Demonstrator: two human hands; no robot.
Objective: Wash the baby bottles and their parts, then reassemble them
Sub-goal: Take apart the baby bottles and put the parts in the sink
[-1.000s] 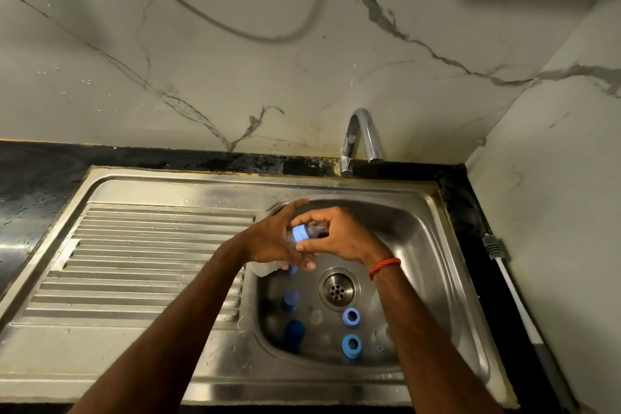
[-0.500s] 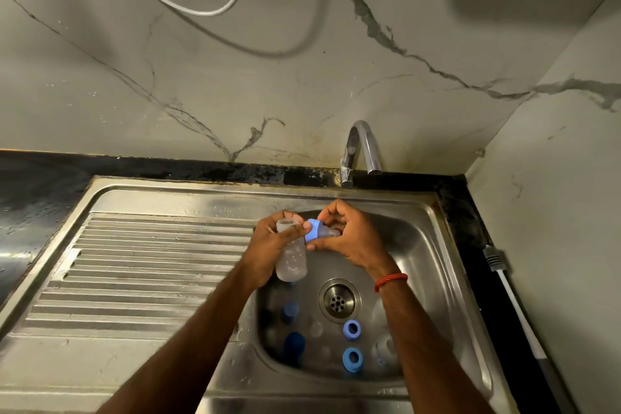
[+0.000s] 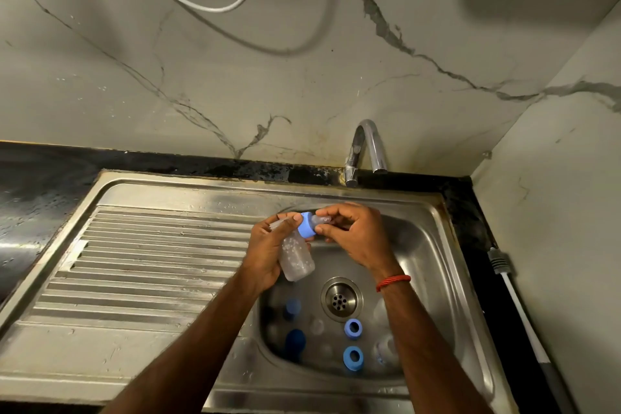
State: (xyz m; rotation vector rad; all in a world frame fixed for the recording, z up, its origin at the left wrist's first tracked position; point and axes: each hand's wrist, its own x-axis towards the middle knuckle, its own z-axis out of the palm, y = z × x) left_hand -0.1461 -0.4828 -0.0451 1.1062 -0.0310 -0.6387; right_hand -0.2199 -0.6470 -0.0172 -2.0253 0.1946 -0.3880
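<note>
1. Gripping a clear bottle [image 3: 297, 257] round its body, the left hand [image 3: 267, 247] has its fingers curled and its thumb up near the neck. The bottle is held tilted above the sink [image 3: 433, 245], its base pointing toward the drain [image 3: 341, 299].
2. The right hand [image 3: 358, 235] pinches a blue ring [image 3: 307, 225] between thumb and fingertips, with a clear teat [image 3: 322, 220] poking out of it. The ring sits right against the bottle's upper end; whether it is on the mouth cannot be told.
3. A red thread [image 3: 393, 282] circles the right wrist.
4. Down in the basin, two loose rings [image 3: 353, 328] lie just past the drain toward the person. Two darker blue caps [image 3: 295, 341] lie to their left, and another clear bottle [image 3: 386, 349], blurred, lies to their right.
5. The tap [image 3: 366, 148] stands behind the basin, and the ribbed draining board [image 3: 151, 262] spreads to the left.
6. A white-handled brush [image 3: 522, 309] lies on the black counter along the right wall.
</note>
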